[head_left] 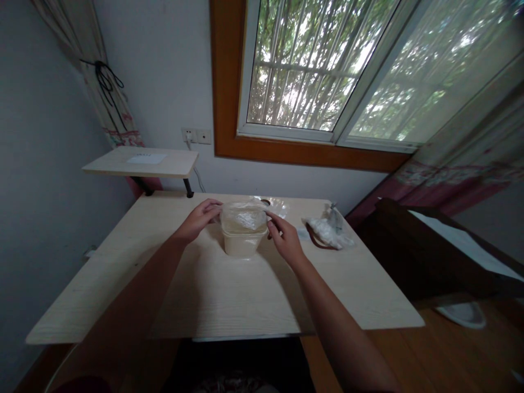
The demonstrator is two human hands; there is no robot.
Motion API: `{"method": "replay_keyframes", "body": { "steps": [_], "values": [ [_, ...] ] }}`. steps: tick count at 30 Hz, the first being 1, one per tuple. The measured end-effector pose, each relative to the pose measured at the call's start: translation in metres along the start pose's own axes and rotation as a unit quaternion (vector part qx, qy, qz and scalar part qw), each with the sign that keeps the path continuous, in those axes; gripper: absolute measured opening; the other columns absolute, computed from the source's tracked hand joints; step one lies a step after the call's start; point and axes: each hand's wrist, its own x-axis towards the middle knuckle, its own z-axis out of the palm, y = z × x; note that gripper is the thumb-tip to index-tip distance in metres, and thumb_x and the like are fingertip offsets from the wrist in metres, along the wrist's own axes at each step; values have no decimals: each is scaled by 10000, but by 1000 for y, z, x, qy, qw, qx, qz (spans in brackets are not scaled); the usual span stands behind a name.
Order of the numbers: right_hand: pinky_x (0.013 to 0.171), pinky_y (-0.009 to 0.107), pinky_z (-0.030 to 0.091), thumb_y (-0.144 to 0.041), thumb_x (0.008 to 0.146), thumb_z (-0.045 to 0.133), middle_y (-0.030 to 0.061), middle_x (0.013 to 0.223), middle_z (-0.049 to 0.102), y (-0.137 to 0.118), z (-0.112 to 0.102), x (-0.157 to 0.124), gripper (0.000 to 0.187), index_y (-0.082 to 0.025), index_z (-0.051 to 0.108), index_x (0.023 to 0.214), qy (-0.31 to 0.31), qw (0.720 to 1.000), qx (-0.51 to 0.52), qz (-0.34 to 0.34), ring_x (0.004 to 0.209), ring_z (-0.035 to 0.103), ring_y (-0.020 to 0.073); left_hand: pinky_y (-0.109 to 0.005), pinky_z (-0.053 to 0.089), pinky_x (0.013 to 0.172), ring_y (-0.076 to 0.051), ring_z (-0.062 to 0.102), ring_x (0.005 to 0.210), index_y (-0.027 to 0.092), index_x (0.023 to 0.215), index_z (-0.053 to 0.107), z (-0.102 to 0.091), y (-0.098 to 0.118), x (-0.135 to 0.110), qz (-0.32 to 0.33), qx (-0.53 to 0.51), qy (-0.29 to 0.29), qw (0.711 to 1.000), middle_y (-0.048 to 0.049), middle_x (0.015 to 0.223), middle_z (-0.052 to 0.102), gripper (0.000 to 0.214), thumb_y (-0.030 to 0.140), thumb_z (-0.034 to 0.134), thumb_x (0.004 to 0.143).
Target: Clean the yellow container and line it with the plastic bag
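A cream-coloured, translucent plastic food container [244,241] sits near the middle of the far half of the desk, with a crumpled sheet of clear plastic film [244,217] lying over its open top. Its long axis appears to run side to side across the view, though the steep camera angle makes this hard to judge. The person's left hand [198,220] comes in from the left, its fingers [213,207] closed in a loose curve against the container's left end. The right hand [286,238] comes in from the right, its slightly parted fingers [273,221] pressed to the upper right corner. Both hands touch the container, so neither is clearly nearer (how firmly they grip cannot be told from this view).

Behind it, a clear plastic bag [278,207] lies flat on the pale wood-grain desk [102,284]. To the right is a white bundle of plastic [327,232] with a dark brown cord [316,241] beside it. Beyond the desk, a small raised shelf [139,161] holds a sheet of paper [146,158]. Above that are a wall socket [189,135] and a brown-framed window [307,71], with a patterned curtain [110,103] to the left.
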Motion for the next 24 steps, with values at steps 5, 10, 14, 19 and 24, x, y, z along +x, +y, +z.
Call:
{"method": "replay_keyframes", "body": {
  "steps": [5, 10, 14, 19, 24],
  "values": [
    [678, 294, 507, -363, 963, 500, 18, 882, 684, 1, 0, 10, 452, -230, 585, 1387, -30, 999, 15, 13, 651, 634, 146, -252, 447, 633, -134, 566, 639, 202, 819, 562, 10, 2, 9, -10, 17, 68, 997, 16, 698, 601, 236, 399, 687, 782],
    [664, 295, 509, -308, 892, 542, 4, 866, 637, 0, 0, 20, 584, -207, 513, 1466, -77, 995, 42, 53, 650, 606, 139, -241, 453, 601, -128, 568, 632, 191, 756, 543, 14, -4, 14, -47, -28, 76, 996, 11, 682, 590, 146, 297, 645, 755],
    [624, 282, 494, -343, 885, 579, 13, 870, 636, -6, -2, 24, 631, -191, 482, 1489, -107, 990, 44, 83, 666, 582, 144, -250, 493, 634, -127, 590, 649, 190, 717, 525, 16, -10, 10, -98, -84, 51, 990, 2, 688, 587, 126, 240, 640, 736],
    [568, 270, 474, -441, 921, 574, 43, 940, 676, -12, -5, 23, 479, -210, 602, 1340, -147, 980, 84, 107, 661, 563, 146, -279, 536, 677, -137, 635, 678, 189, 738, 521, 12, -14, 5, -132, -150, 26, 979, -17, 734, 623, 170, 234, 685, 725],
    [555, 279, 453, -545, 953, 529, 28, 772, 656, -8, -5, 21, 384, -196, 683, 997, -179, 974, 78, 116, 606, 560, 151, -313, 565, 708, -144, 664, 697, 196, 806, 519, 5, -17, 5, -149, -194, 37, 969, 1, 755, 623, 239, 156, 700, 656]
  ]
}}
